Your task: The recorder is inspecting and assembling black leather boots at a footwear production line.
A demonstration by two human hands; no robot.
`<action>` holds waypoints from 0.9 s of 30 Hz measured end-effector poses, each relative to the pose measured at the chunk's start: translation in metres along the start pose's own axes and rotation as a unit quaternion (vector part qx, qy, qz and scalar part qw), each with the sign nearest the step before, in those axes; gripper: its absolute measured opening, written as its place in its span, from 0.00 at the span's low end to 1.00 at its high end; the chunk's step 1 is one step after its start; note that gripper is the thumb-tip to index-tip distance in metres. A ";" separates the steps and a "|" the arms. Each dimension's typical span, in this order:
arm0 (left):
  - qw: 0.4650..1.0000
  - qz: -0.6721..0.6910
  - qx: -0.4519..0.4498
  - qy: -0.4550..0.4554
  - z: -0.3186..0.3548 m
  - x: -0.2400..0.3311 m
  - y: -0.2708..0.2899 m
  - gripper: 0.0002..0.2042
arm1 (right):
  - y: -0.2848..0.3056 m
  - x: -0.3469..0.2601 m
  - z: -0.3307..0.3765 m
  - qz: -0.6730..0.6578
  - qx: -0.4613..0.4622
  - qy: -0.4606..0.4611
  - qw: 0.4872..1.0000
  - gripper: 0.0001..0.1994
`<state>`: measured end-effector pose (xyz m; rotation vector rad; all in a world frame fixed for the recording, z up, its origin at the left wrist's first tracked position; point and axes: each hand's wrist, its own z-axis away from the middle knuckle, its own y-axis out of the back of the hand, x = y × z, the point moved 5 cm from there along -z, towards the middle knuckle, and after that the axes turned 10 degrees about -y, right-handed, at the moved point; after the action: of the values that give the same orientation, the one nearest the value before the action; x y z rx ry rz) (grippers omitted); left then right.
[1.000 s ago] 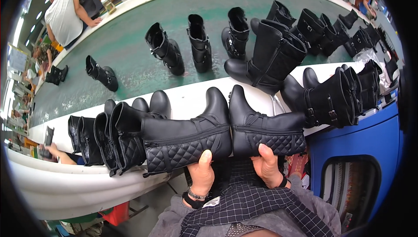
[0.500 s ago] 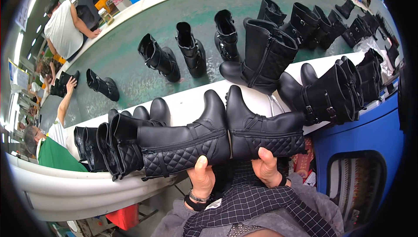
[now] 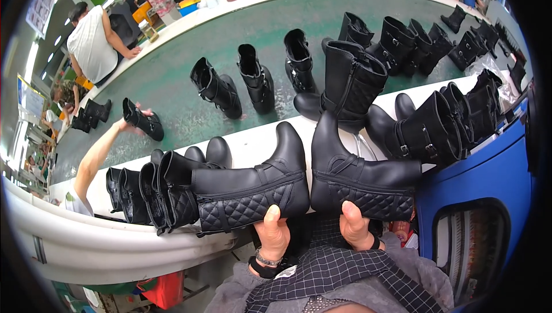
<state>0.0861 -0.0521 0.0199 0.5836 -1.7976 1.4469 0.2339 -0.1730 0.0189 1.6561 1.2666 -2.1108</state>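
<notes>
Left hand (image 3: 272, 237): closed on the lower shaft edge of a black leather boot with quilted shaft and buckle strap (image 3: 253, 195), thumb up against the quilting, boot lying on its side above the hand, sole turned right, shaft opening pointing left. Right hand (image 3: 355, 228): closed likewise on a matching black quilted boot (image 3: 359, 182), thumb on the quilted panel, boot directly above the hand, sole turned left, shaft pointing right. Both boots held sole to sole, touching along the soles, toes up, in front of the white bench edge (image 3: 253, 147). Just left of the left-held boot: row of black quilted boots laid on their sides (image 3: 155, 192), packed close, the nearest touching the held boot's shaft. Right of the right-held boot: row of black buckled boots (image 3: 443, 129) lying stacked on the same white edge, near but apart from the held pair. Behind: green conveyor belt (image 3: 172, 88) with single black boots standing upright, well apart, among them a tall black zipped boot (image 3: 348, 86) at the belt's near edge. At left: another person's bare arm (image 3: 98, 155) reaching to a small black ankle boot (image 3: 144, 120) on the belt. Far side: person in white shirt (image 3: 92, 42) at the belt. Lower right: blue machine housing (image 3: 466, 186). Bottom: checked dark sleeves (image 3: 328, 278).
</notes>
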 end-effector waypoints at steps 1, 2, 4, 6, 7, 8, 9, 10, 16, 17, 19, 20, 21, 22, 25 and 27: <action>1.000 0.010 0.000 0.014 0.000 -0.001 -0.001 0.32 | -0.001 -0.002 0.000 -0.045 -0.023 0.010 0.999 0.25; 1.000 0.010 -0.002 0.017 0.001 -0.001 -0.003 0.32 | 0.000 -0.003 -0.001 -0.038 -0.017 0.012 0.999 0.25; 0.999 0.045 -0.023 0.010 0.001 -0.002 -0.008 0.31 | 0.000 0.000 -0.001 -0.099 -0.013 -0.031 0.994 0.26; 0.999 0.033 -0.011 0.013 0.002 -0.005 -0.008 0.27 | 0.000 -0.001 0.001 -0.118 -0.011 -0.040 0.992 0.26; 0.999 0.033 -0.013 0.014 0.003 -0.005 -0.008 0.24 | -0.001 0.001 0.002 -0.152 -0.015 -0.065 0.986 0.27; 1.000 0.029 0.002 0.012 0.003 -0.006 -0.007 0.24 | -0.002 0.000 0.003 -0.145 -0.012 -0.058 0.988 0.27; 0.999 0.032 -0.008 0.025 0.003 -0.007 -0.008 0.24 | 0.000 0.000 0.003 -0.142 0.002 -0.051 0.989 0.27; 0.998 0.039 -0.026 0.033 0.004 -0.008 -0.010 0.24 | 0.000 0.000 0.004 -0.145 0.010 -0.048 0.988 0.28; 0.999 0.040 0.007 0.023 0.007 -0.010 -0.007 0.25 | 0.005 0.001 0.003 -0.120 0.001 0.010 0.993 0.31; 0.999 0.032 0.012 0.025 0.007 -0.011 -0.005 0.25 | 0.006 0.002 0.003 -0.119 0.001 0.010 0.993 0.31; 0.999 0.040 0.006 0.033 0.007 -0.014 -0.002 0.24 | 0.008 0.002 0.003 -0.105 0.008 0.005 0.994 0.31; 0.999 0.030 0.013 0.034 0.007 -0.014 0.002 0.24 | 0.009 0.002 0.004 -0.099 0.012 0.003 0.995 0.32; 0.997 0.056 -0.011 0.052 0.006 -0.016 0.002 0.26 | 0.010 0.002 0.004 -0.092 0.016 0.001 0.996 0.32; 0.993 0.092 -0.037 0.067 0.006 -0.016 0.001 0.30 | 0.011 0.002 0.005 -0.092 0.018 -0.007 0.996 0.32; 0.993 0.089 -0.043 0.070 0.006 -0.016 0.001 0.30 | 0.011 0.000 0.006 -0.077 0.024 -0.006 0.997 0.31; 0.994 0.085 -0.036 0.064 0.006 -0.014 -0.002 0.30 | 0.011 -0.002 0.007 -0.069 0.023 -0.010 0.997 0.31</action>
<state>0.0951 -0.0597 0.0096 0.3006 -1.8247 1.4889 0.2362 -0.1855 0.0149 1.6040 1.3736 -2.2469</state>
